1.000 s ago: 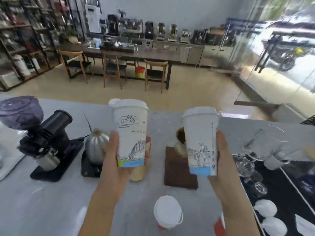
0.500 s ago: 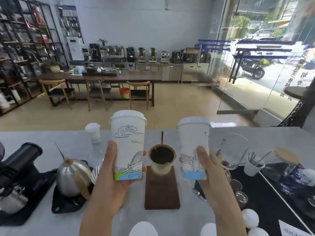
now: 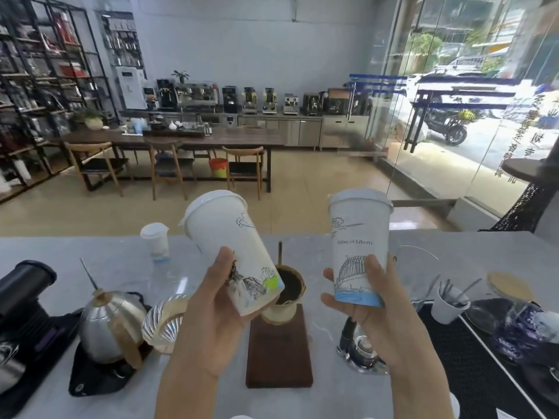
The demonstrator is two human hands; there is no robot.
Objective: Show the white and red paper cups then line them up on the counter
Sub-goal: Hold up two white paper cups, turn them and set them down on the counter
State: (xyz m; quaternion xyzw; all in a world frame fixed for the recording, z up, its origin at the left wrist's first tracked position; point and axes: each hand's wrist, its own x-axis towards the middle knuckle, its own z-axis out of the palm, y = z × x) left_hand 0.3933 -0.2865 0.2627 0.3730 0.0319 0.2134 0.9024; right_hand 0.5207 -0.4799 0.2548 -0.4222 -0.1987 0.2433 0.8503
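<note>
My left hand (image 3: 208,316) grips a tall white paper cup (image 3: 227,240) with a lid and line drawings; this cup leans to the left, its green-banded base toward the middle. In my right hand (image 3: 375,309) a second white lidded cup (image 3: 360,237) stands nearly upright, with a blue band at its base and the words "Statue of Liberty". Both cups are held above the grey counter (image 3: 317,255). A smaller white lidded cup (image 3: 155,241) stands on the counter at the far left. No red cup shows in this view.
Under the cups a coffee dripper (image 3: 287,291) sits on a wooden block (image 3: 278,352). A steel kettle (image 3: 110,325) on a black scale and a black grinder (image 3: 21,294) stand at left. Glassware, a small cup of spoons (image 3: 449,303) and a black mat fill the right.
The head camera has tilted up, so the room shows more. The left cup has tipped to the left; the right cup has turned, showing its lettering. The near cups have left the view.
</note>
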